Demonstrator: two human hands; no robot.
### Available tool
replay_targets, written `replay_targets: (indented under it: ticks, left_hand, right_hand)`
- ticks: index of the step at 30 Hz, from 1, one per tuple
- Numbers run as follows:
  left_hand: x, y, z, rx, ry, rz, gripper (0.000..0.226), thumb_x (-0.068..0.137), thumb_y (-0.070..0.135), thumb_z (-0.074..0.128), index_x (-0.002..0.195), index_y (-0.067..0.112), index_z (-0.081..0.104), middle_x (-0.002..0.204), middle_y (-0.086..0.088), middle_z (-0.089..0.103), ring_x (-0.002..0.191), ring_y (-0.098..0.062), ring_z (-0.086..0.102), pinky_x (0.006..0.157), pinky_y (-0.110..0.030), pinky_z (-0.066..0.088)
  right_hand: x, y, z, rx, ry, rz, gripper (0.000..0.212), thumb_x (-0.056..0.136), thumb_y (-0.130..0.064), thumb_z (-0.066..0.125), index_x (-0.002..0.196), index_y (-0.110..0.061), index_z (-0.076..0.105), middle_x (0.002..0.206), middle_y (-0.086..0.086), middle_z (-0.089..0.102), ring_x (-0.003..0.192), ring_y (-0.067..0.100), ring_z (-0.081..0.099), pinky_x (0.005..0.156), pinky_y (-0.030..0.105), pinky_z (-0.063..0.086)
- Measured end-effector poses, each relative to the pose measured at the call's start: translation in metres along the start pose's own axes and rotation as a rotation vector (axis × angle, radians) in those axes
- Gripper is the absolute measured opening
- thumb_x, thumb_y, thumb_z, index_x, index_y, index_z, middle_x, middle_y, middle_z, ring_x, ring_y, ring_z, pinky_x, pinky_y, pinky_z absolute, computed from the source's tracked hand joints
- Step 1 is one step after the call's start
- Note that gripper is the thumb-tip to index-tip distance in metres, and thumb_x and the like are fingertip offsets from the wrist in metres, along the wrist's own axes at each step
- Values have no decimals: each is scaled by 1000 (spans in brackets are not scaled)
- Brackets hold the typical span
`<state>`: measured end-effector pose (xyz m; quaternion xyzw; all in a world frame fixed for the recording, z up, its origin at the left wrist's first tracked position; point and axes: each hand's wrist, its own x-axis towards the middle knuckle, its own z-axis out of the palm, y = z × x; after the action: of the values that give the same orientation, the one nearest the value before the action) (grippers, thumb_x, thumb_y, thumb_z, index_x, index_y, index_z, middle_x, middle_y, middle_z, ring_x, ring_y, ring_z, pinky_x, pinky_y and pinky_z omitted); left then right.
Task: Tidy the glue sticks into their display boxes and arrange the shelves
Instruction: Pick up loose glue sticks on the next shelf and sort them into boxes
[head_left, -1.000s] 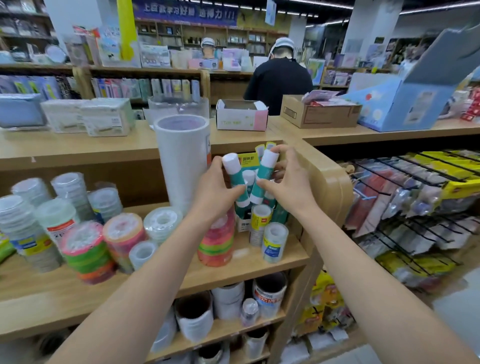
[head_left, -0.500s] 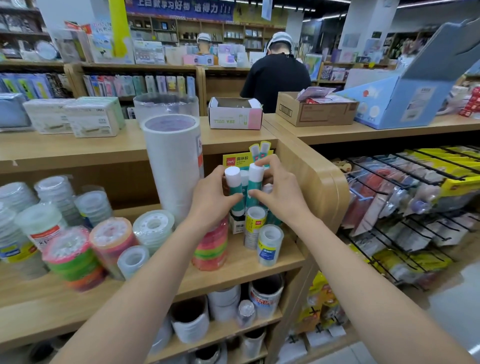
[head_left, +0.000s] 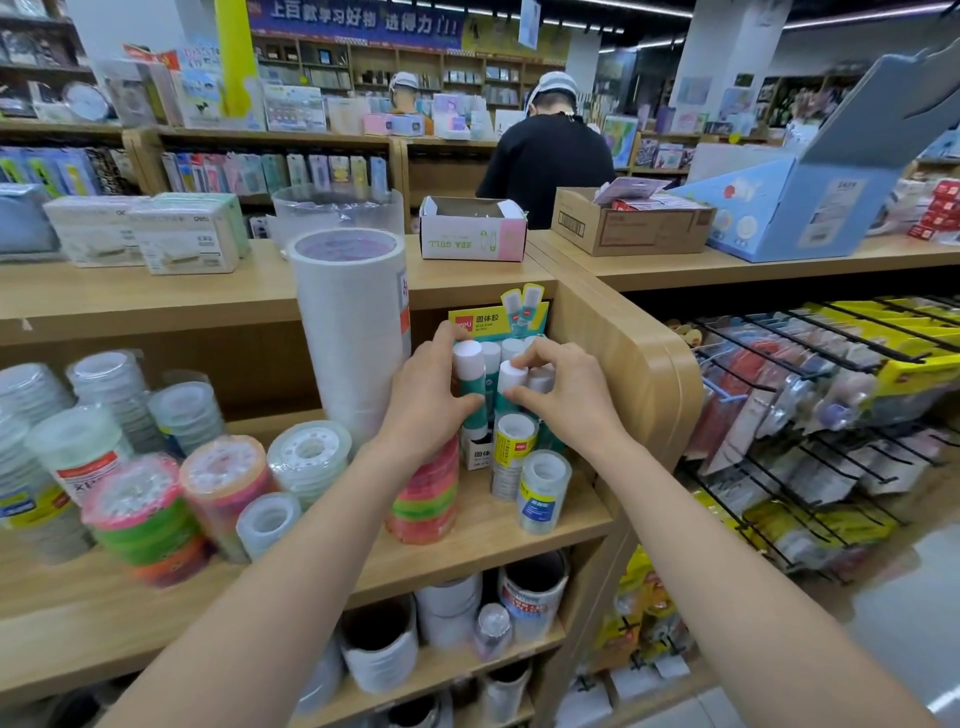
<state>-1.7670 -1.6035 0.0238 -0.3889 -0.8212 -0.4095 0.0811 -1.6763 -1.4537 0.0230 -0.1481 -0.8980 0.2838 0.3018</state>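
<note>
the left hand (head_left: 423, 400) curls round a teal glue stick (head_left: 470, 374). the right hand (head_left: 566, 400) pinches a second glue stick (head_left: 509, 382) at its cap. both sticks are half-seated in the display box (head_left: 496, 322) on the shelf (head_left: 483, 535). the likely next move is pressing each one down upright.

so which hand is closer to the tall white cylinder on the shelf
Left. The left hand grips a white-capped green glue stick right of the tall white cylinder; the right hand pinches a second glue stick farther right.
</note>
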Motion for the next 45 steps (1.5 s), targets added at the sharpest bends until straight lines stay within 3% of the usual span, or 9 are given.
replay_targets:
  ticks: [6, 10, 15, 19, 23, 26, 34, 40, 45]
  left_hand:
    - [0, -1, 1, 22, -16, 31, 61, 74, 11, 79, 118, 27, 40, 92, 0, 60, 82, -18, 60, 76, -44, 54]
    - [1, -3, 0, -13, -8, 41, 52, 77, 16, 79, 113, 29, 43, 95, 0, 59, 84, -18, 61, 77, -44, 55]
    - [2, -2, 1, -37, 10, 36, 43, 81, 20, 77, 111, 28, 48, 99, 0, 55, 84, -17, 62, 79, -40, 56]
    - [3, -2, 0, -69, -5, 33, 40, 80, 18, 78, 110, 27, 51, 96, -1, 60, 82, -13, 63, 73, -29, 54]
    - [-1, -1, 2, -96, 25, 35, 40, 81, 14, 76, 114, 24, 55, 97, -1, 60, 81, -12, 63, 74, -31, 55]
    - [-1, 1, 2, -68, 18, 33, 41, 82, 13, 75, 116, 23, 56, 98, 0, 60, 82, -12, 63, 75, -28, 53]
    - [-2, 4, 2, -31, 87, 32, 41, 77, 17, 80, 107, 24, 53, 92, 1, 62, 77, -10, 62, 72, -33, 55]
    - [0, 1, 10, 91, -57, -40, 36, 75, 15, 80, 105, 21, 61, 102, -3, 48, 84, -22, 61, 81, -36, 53]
    - [-1, 1, 7, 104, -9, -32, 25, 88, 35, 70, 111, 24, 70, 103, -2, 50, 86, -18, 61, 83, -33, 51]
  right_hand:
    - [0, -1, 0, 8, -43, -16, 23, 78, -17, 80, 94, -23, 65, 98, -9, 59, 99, 12, 56, 81, 24, 39]
    - [1, -1, -2, -10, -40, -2, 21, 78, -20, 80, 93, -23, 66, 102, -1, 61, 94, 8, 54, 74, 11, 36]
    - [2, -1, -1, -31, -60, -41, 16, 80, -23, 78, 92, -21, 67, 98, -6, 59, 99, 14, 55, 86, 30, 44]
    - [4, 1, -3, -28, -71, -32, 16, 79, -22, 79, 87, -26, 66, 105, -1, 61, 103, 15, 53, 90, 29, 42]
    - [4, 2, -4, -19, -94, -49, 16, 81, -17, 78, 95, -18, 71, 112, 0, 60, 111, 16, 50, 94, 26, 36]
    - [4, 2, -5, -36, -105, -48, 16, 83, -19, 76, 98, -18, 71, 114, 1, 61, 113, 18, 51, 98, 31, 40]
    - [3, 3, -9, -77, -138, -63, 15, 88, -20, 71, 103, -19, 70, 119, 1, 58, 116, 17, 48, 92, 22, 30]
    - [2, 4, -4, -52, -126, -71, 10, 89, -20, 69, 99, -20, 68, 115, 2, 59, 112, 18, 49, 90, 25, 34]
    - [2, 7, -3, -17, -123, -78, 7, 88, -21, 69, 92, -25, 66, 112, 0, 60, 109, 17, 50, 91, 29, 39]
